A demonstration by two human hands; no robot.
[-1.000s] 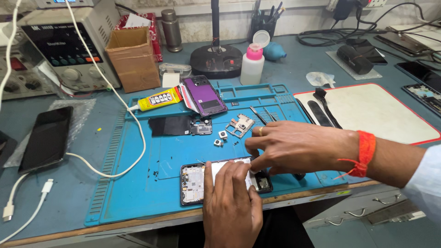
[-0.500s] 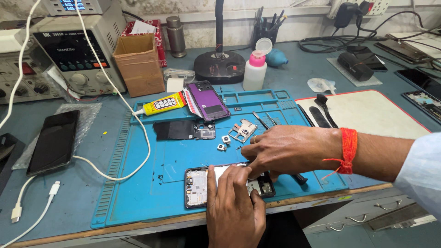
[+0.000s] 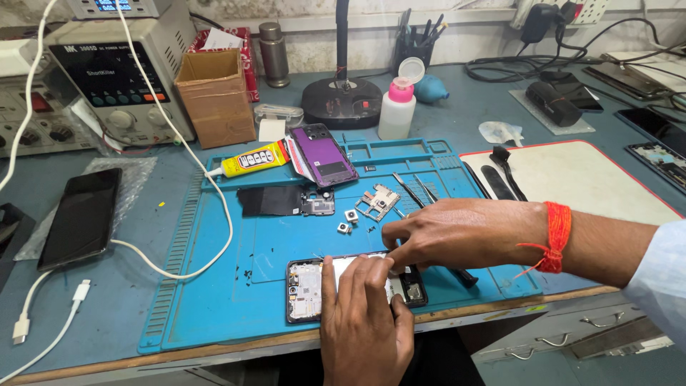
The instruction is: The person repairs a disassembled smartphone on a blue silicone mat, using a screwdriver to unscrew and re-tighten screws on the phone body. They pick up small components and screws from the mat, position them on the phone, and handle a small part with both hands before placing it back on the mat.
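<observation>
We press our left hand (image 3: 363, 314) flat, fingers spread, on the opened phone (image 3: 307, 287) at the near edge of the blue mat (image 3: 236, 286). Our right hand (image 3: 457, 232) reaches across with loosely curled fingers, one fingertip on the phone's right end — gripping nothing we can see. Behind it lie tweezers (image 3: 407, 190), small loose parts (image 3: 349, 220), a purple back cover (image 3: 325, 154) and a glue tube (image 3: 250, 159).

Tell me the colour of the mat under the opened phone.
Blue: the mat under the opened phone is plain blue, clearest in the head view.
</observation>
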